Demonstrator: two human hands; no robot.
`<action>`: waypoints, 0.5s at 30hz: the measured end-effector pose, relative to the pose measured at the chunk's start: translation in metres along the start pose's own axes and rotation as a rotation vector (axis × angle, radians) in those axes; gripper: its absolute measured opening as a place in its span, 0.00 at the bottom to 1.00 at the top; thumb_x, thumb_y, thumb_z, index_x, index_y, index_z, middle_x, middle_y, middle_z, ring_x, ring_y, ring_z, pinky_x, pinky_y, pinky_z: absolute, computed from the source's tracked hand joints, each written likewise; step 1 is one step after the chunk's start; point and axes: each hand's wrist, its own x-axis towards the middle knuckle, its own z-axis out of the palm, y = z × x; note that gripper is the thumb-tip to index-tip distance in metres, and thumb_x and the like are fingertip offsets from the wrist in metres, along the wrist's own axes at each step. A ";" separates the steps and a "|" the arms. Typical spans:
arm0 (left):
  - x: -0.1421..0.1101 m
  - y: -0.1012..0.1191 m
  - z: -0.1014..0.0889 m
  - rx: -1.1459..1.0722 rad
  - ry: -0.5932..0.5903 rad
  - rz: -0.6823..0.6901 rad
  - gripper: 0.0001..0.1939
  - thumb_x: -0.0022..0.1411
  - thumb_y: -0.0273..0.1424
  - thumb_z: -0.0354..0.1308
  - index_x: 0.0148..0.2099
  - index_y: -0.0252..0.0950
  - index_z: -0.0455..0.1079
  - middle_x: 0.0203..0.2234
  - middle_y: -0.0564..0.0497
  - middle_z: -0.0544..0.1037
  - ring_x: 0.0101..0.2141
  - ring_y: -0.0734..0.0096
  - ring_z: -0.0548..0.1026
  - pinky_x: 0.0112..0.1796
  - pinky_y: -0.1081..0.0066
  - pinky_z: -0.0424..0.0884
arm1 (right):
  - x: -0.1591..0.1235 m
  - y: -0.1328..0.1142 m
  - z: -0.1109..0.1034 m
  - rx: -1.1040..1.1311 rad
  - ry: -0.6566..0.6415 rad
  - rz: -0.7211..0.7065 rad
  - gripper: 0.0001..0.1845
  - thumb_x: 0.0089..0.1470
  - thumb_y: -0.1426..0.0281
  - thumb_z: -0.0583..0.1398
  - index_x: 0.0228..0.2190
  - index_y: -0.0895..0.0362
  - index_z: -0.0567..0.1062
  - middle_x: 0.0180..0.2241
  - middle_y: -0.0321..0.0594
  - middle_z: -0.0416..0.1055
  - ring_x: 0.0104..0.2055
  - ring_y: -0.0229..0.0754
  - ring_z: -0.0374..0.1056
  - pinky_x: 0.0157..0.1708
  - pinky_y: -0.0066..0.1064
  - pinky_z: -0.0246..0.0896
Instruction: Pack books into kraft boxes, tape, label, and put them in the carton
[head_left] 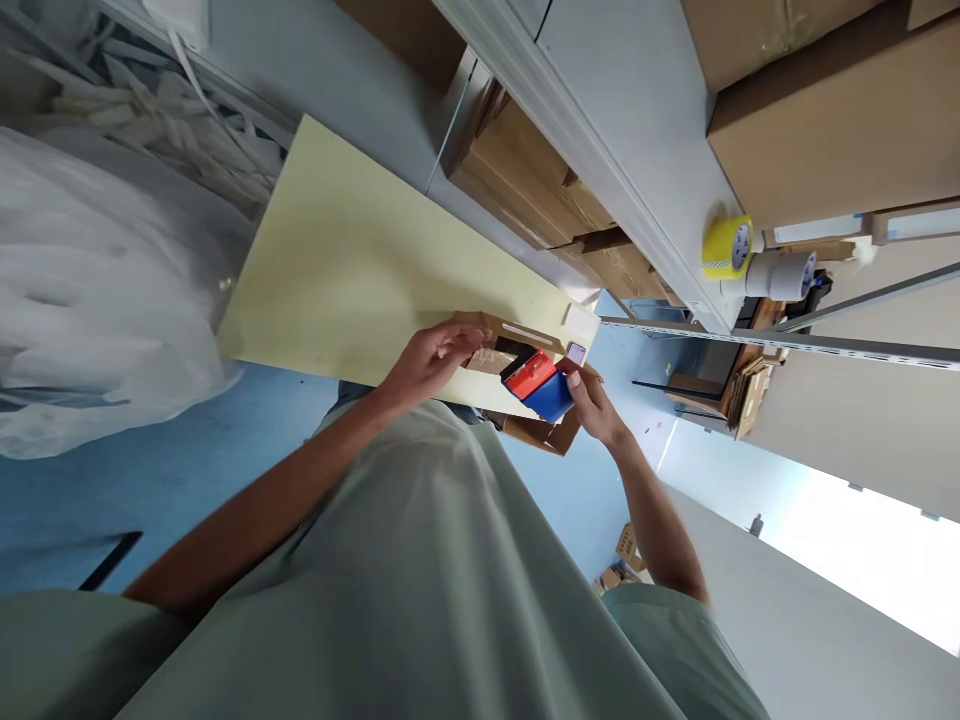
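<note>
My right hand (596, 408) grips a small flat packet (550, 395), red and blue with a dark end, its thumb lying on the near face. The packet is tilted above an opened cardboard box (564, 430), and what it has printed on it is too small to read. My left hand (435, 362) is at the box's left side, its fingers stretched toward a raised flap and nothing seen in them. Whether the fingertips touch the cardboard I cannot tell.
The pale yellow tabletop (337, 250) carries a phone (576, 353) near its far right end. A large white plastic bag (105, 270) bulges at the left. A shelf (637, 150) bears yellow tape (726, 248) and a large carton (840, 130). Brown cartons (532, 175) stand beneath it.
</note>
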 end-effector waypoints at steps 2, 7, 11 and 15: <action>-0.005 0.016 -0.005 -0.105 -0.057 -0.100 0.39 0.70 0.68 0.54 0.51 0.38 0.84 0.47 0.42 0.87 0.47 0.54 0.84 0.50 0.59 0.81 | -0.002 -0.009 0.001 -0.054 0.040 -0.038 0.38 0.70 0.31 0.45 0.37 0.50 0.72 0.30 0.39 0.69 0.34 0.48 0.67 0.35 0.41 0.69; -0.012 0.039 -0.011 -0.105 -0.080 -0.190 0.34 0.56 0.63 0.72 0.47 0.38 0.85 0.42 0.44 0.88 0.43 0.56 0.83 0.47 0.61 0.79 | 0.000 -0.033 0.004 -0.149 -0.013 -0.087 0.38 0.71 0.32 0.43 0.37 0.51 0.70 0.30 0.37 0.68 0.32 0.45 0.64 0.33 0.37 0.61; -0.017 0.046 -0.013 -0.078 -0.030 -0.168 0.28 0.60 0.60 0.70 0.40 0.37 0.84 0.38 0.45 0.87 0.41 0.58 0.82 0.43 0.64 0.77 | 0.002 -0.043 0.006 -0.205 -0.038 -0.084 0.37 0.72 0.33 0.44 0.42 0.51 0.70 0.30 0.36 0.69 0.31 0.44 0.65 0.32 0.36 0.59; -0.022 0.043 -0.016 -0.091 -0.046 -0.152 0.27 0.61 0.57 0.70 0.44 0.37 0.85 0.39 0.46 0.87 0.40 0.60 0.81 0.42 0.65 0.77 | 0.004 -0.042 0.010 -0.222 -0.024 -0.067 0.33 0.73 0.35 0.46 0.46 0.50 0.66 0.30 0.34 0.68 0.29 0.44 0.64 0.32 0.36 0.58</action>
